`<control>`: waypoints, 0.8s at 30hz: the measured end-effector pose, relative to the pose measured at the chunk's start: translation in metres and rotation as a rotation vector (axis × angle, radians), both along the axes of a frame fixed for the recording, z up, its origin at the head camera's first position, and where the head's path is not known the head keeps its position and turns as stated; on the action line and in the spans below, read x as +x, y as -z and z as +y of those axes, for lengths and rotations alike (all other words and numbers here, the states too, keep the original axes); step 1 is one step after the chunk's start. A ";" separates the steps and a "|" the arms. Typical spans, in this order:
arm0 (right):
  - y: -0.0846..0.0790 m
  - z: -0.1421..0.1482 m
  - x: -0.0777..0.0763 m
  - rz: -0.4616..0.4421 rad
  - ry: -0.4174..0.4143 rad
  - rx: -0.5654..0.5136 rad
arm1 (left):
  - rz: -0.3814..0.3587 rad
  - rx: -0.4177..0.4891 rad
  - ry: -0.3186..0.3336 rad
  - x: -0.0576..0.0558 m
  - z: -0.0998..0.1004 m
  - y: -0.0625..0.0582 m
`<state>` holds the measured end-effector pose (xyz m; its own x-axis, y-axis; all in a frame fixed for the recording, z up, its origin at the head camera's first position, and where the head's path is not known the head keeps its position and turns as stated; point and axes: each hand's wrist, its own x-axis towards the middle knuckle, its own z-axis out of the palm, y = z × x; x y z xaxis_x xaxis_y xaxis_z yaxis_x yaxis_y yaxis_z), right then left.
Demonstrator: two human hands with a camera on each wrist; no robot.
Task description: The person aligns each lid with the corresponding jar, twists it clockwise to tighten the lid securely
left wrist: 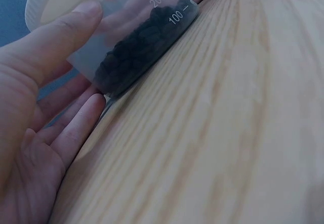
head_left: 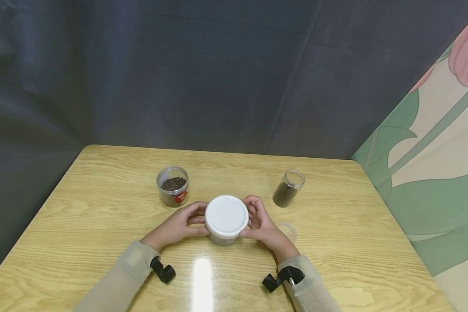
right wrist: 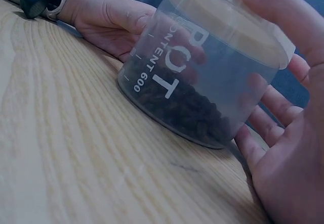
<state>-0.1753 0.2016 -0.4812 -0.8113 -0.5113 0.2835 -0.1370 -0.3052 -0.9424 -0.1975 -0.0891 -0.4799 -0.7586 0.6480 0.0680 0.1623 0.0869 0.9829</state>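
Observation:
A clear plastic pot [right wrist: 202, 82] with a white lid [head_left: 226, 216] stands upright on the table between both hands. White print and measuring marks run over its wall, and dark beans or pellets [left wrist: 147, 34] cover its bottom. My left hand [head_left: 181, 223] holds the pot from the left, thumb against its near side and fingers curved behind. From the right, my right hand [head_left: 262, 225] holds it the same way, the thumb up at the lid's rim. The lid sits level on top.
An open round jar [head_left: 167, 199] of brown beans stands behind my left hand. Behind the right one is an open, narrower glass jar [head_left: 284, 195], dark contents inside. A clear round lid [head_left: 290, 232] lies partly hidden by the right wrist. Dark cloth [head_left: 203, 78] hangs beyond the wooden table [head_left: 101, 208].

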 end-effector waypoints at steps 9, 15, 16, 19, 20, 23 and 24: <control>0.001 0.000 0.000 0.021 -0.013 0.017 | -0.003 -0.014 0.000 0.000 0.000 0.001; -0.003 -0.001 0.000 0.035 0.005 0.063 | 0.008 -0.004 0.000 0.000 0.000 0.000; -0.003 -0.001 0.000 0.042 0.009 0.072 | 0.008 -0.005 -0.001 0.000 0.000 0.000; -0.003 -0.002 0.000 0.059 -0.002 0.063 | 0.005 -0.009 -0.007 0.000 0.000 0.000; -0.004 -0.003 0.000 0.060 -0.004 0.054 | 0.007 -0.008 -0.007 0.000 0.000 0.000; -0.003 -0.002 0.000 0.070 -0.004 0.034 | 0.010 -0.006 -0.006 -0.001 0.000 0.001; -0.002 -0.002 0.000 0.073 0.000 0.033 | 0.011 -0.005 -0.006 -0.001 0.000 0.001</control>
<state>-0.1758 0.1994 -0.4788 -0.7890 -0.5214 0.3250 -0.2054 -0.2747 -0.9393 -0.1981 -0.0890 -0.4810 -0.7616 0.6439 0.0732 0.1725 0.0926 0.9806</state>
